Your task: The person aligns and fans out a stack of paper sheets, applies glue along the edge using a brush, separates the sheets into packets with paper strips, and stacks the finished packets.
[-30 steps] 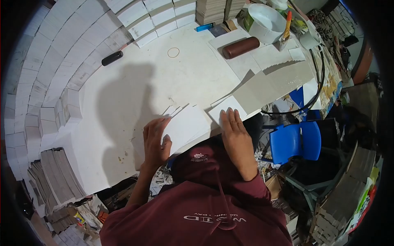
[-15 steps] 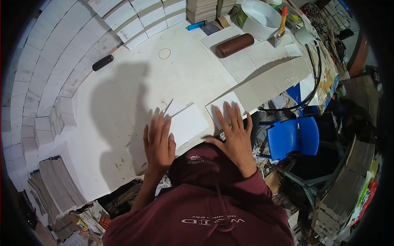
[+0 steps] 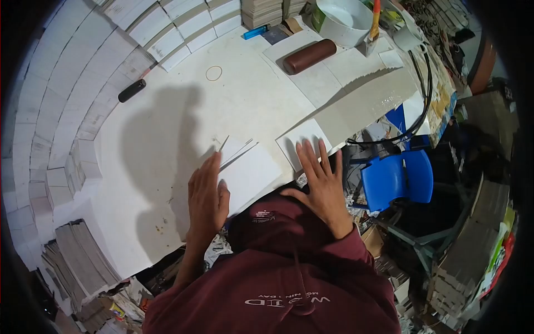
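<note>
White folded paper pieces (image 3: pixel 250 173) lie at the near edge of the table in front of me, with thin edges fanned up along their far left side. My left hand (image 3: pixel 207 195) is at their left edge, open, its fingers stretched and close together with the thumb apart. Just right of them is a separate white card (image 3: pixel 293 146) beside a long grey board strip (image 3: pixel 364 108). Over the near part of that card my right hand (image 3: pixel 321 192) is open, fingers spread and thumb pointing left. Whether its fingertips press on the card I cannot tell.
White block stacks (image 3: pixel 72 72) line the table's left and far sides. A black cylindrical object (image 3: pixel 132 91), a rubber band (image 3: pixel 213 73), a brown roller-shaped object (image 3: pixel 309 56), a white tub (image 3: pixel 345 22) and a brush (image 3: pixel 374 28) lie beyond. A blue chair (image 3: pixel 389 178) stands right.
My left hand has turned more onto its edge, and its fingers have drawn together. My right hand stays spread near the card. The whole view has shifted slightly.
</note>
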Demonstrator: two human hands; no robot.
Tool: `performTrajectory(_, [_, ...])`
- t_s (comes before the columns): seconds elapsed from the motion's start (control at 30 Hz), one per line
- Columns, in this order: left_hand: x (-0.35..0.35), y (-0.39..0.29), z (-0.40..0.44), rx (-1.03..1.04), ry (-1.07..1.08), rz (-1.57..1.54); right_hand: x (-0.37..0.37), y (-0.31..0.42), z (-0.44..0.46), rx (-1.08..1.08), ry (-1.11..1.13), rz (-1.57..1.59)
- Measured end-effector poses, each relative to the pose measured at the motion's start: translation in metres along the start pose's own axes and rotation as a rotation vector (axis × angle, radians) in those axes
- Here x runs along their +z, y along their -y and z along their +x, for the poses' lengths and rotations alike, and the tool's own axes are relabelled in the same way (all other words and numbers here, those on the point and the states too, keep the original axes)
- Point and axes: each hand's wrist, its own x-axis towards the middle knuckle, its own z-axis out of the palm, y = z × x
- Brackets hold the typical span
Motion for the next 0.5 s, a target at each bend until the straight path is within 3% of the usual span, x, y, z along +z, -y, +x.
performTrajectory(0.03, [0.0, 0.0, 0.0, 0.087, 0.063, 0.167, 0.0, -0.008, -0.009, -0.053, 0.078, -0.112])
performTrajectory(0.07, [0.007, 0.001, 0.004, 0.077, 0.078, 0.164, 0.007, -0.016, -0.017, -0.094, 0.006, -0.178])
performTrajectory(0.17, [0.036, -0.01, 0.009, 0.064, 0.044, 0.407, -0.009, 0.024, -0.013, 0.098, -0.33, 0.464])
performTrajectory(0.23, [0.047, 0.012, 0.006, 0.139, -0.018, 0.299, -0.025, 0.056, -0.015, 0.439, -0.109, 1.127])
performTrajectory(0.3, [0.05, 0.018, 0.005, 0.241, -0.355, -0.662, -0.017, 0.054, 0.0, 0.469, -0.156, 1.159])
performTrajectory(0.33, [0.037, 0.014, 0.001, 0.124, -0.278, -0.453, -0.006, 0.037, 0.006, 0.326, -0.234, 0.792])
performTrajectory(0.37, [0.029, 0.009, 0.004, 0.136, -0.271, -0.458, 0.002, 0.017, 0.006, 0.186, -0.294, 0.418])
performTrajectory(0.4, [0.022, 0.002, 0.008, 0.145, -0.132, -0.002, -0.001, 0.005, 0.001, 0.149, -0.06, -0.038])
performTrajectory(0.43, [0.021, -0.001, 0.009, 0.142, 0.011, 0.454, 0.0, -0.006, -0.004, 0.1, 0.005, -0.071])
performTrajectory(0.5, [0.03, 0.002, 0.009, 0.118, 0.075, 0.554, 0.007, -0.02, -0.014, -0.006, -0.088, -0.169])
